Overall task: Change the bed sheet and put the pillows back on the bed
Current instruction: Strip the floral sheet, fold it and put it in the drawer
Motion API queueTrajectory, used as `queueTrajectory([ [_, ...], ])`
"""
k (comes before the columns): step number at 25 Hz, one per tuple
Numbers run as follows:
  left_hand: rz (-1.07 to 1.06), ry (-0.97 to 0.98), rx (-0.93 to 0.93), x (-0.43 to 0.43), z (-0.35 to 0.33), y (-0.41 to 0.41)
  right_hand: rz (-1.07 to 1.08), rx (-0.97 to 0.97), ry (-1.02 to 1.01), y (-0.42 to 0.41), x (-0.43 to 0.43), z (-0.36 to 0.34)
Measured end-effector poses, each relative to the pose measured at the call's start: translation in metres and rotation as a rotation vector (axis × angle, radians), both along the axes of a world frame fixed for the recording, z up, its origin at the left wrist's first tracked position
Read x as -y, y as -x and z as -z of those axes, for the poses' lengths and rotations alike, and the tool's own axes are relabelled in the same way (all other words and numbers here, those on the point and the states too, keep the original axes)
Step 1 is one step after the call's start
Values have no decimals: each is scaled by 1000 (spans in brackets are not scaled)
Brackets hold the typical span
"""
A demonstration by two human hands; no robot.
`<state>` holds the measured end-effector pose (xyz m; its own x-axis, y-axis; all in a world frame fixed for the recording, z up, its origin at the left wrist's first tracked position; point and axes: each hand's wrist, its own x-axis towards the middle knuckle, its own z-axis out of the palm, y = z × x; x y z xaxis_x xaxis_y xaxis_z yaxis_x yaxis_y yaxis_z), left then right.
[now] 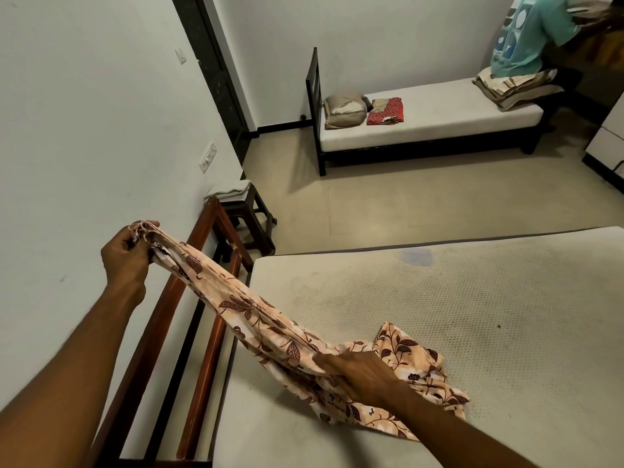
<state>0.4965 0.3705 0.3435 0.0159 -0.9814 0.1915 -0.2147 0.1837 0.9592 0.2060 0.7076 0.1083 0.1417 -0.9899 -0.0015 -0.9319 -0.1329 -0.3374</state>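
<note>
Peach floral sheet [256, 319] on mattress [439, 315]

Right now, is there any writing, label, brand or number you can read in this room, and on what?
Nothing here can be read.
The teal T-shirt by the far bed: a printed graphic, any lettering too blurred to read.
No writing on the floral sheet or the wall switch plates.

**Floral sheet drawn taut over bare mattress**

The peach bed sheet [256, 319], printed with dark brown leaves, is bunched into a loose rope. Its frayed end sits pinched in the fingers of the raised left hand [126, 255]. From there it slopes down into the right hand [358, 369]. Beyond those fingers the rest lies crumpled on the bare, honeycomb-textured mattress [456, 315].
</note>
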Motion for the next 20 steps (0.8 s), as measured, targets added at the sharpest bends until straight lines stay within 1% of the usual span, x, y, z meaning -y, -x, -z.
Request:
queueTrajectory([
  [4, 0, -8, 9, -1, 1, 3, 13, 3, -30, -2, -2, -4],
  [10, 7, -1, 29, -2, 1, 7, -20, 0, -11, -2, 0, -2],
  [14, 11, 0, 44, -3, 2, 6, -71, -27, -5, -3, 1, 1],
  [17, 10, -3, 50, -4, 2, 5, -86, -81, 11, -5, 3, -1],
  [20, 4, -2, 56, -4, 1, 7, -56, -113, -14, -10, 5, -7],
])
